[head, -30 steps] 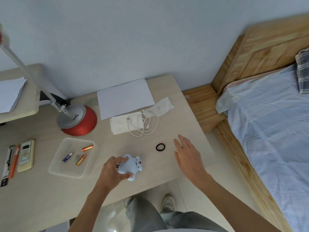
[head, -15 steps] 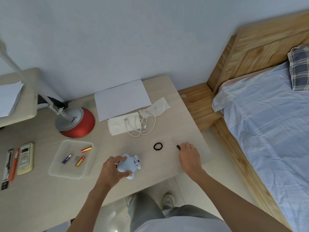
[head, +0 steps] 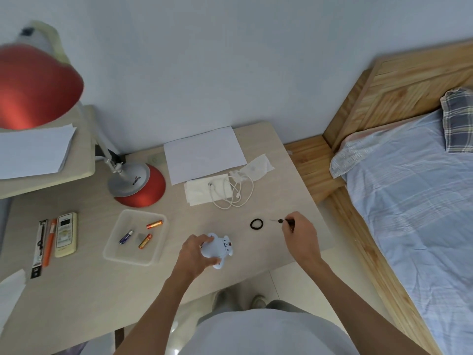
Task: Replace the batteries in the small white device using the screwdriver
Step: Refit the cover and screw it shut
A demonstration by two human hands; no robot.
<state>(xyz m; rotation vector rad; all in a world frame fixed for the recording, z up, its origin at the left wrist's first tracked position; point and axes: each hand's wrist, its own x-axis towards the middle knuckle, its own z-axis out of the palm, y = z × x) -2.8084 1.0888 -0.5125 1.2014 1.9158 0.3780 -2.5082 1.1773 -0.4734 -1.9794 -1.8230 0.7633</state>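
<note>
1. Two hands work over the surface (head: 76, 298). The left hand (head: 195, 254) has its fingers (head: 202, 242) curled round the small white device (head: 217, 248), near the front edge. Whether the device touches the surface cannot be told.
2. The right hand (head: 300, 233) pinches the screwdriver (head: 281, 221) between thumb and fingertips, and the thin tip points away from those fingers toward the left.
3. A black ring (head: 256, 223) lies flat between the two sets of fingers, just beyond the screwdriver's tip and apart from it.
4. A clear plastic tray (head: 112, 254) sits on the outer side of the left fingers, near them but not touching.
5. The tray holds three cells lying apart: an orange battery (head: 154, 223) at the back, a second orange battery (head: 145, 241) nearest the left fingers, and a purple battery (head: 126, 237) farthest from them. A small grey piece (head: 141, 236) lies among them, too small to identify.
</note>
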